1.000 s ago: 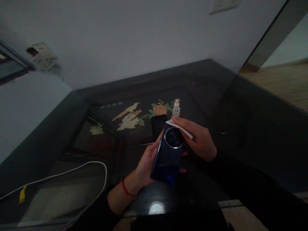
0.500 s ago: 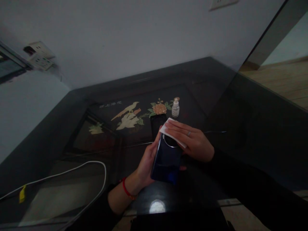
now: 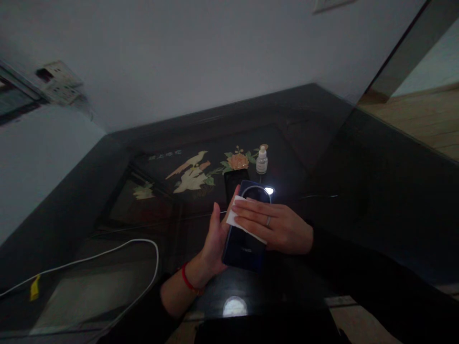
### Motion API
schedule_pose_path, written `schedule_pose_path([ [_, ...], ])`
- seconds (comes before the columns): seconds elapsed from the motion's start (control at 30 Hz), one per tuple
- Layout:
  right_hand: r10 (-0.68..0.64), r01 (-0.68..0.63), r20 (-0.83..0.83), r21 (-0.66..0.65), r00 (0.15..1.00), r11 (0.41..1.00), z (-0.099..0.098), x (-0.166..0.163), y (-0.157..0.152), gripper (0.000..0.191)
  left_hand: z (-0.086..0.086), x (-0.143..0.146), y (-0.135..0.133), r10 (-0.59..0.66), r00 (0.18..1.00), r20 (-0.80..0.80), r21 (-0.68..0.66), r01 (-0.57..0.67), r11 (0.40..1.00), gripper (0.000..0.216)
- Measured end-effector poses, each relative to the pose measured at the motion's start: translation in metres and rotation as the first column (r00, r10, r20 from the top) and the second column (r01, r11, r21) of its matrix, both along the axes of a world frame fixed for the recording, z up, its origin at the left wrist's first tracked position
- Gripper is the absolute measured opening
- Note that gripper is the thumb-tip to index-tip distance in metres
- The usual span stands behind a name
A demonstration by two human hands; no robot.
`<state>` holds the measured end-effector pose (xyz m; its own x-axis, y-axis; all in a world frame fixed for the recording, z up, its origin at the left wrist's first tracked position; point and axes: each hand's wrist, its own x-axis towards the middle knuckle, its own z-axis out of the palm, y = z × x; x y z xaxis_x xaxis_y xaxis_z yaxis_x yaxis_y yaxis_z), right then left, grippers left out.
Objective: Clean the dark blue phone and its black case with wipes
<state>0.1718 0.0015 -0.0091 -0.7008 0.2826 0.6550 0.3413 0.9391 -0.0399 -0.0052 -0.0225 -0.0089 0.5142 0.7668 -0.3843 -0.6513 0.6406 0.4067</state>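
A dark blue smartphone (image 3: 244, 252) lies back side up in my left hand (image 3: 215, 243), which supports it from below and along its left edge, thumb raised. The round camera ring shows near the phone's top. My right hand (image 3: 278, 227), a ring on one finger, presses a folded white wipe (image 3: 234, 216) flat on the phone's back, just below the camera ring. Behind the phone, a black phone-like slab or case (image 3: 234, 179) rests on the table, partly hidden. A small white-capped dropper bottle (image 3: 261, 161) stands upright beyond my right hand.
The dark glossy table (image 3: 330, 143) carries a bird-and-flower inlay (image 3: 193, 179) and meets the wall at the back. A white cable (image 3: 107, 251) with a yellow tag (image 3: 35, 288) curves across the left side. Wall sockets (image 3: 60, 81) are at far left.
My right hand has slid the wipe down from the camera ring onto the phone's back, uncovering the ring. My left thumb has lifted away from the phone's edge.
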Motion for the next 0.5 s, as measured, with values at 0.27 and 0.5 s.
schedule_pose_path([
  [0.27, 0.021, -0.015, -0.091, 0.068, 0.996, 0.998, 0.003, 0.015, 0.007, 0.024, 0.005, -0.011, 0.011, 0.101, 0.995, -0.016, 0.146, -0.098, 0.984, 0.059],
  [0.5, -0.266, 0.243, -0.304, -0.113, 0.915, 0.963, 0.007, 0.028, 0.017, 0.038, 0.006, -0.009, 0.004, -0.121, 0.992, 0.021, 0.263, 0.111, 0.958, 0.063],
])
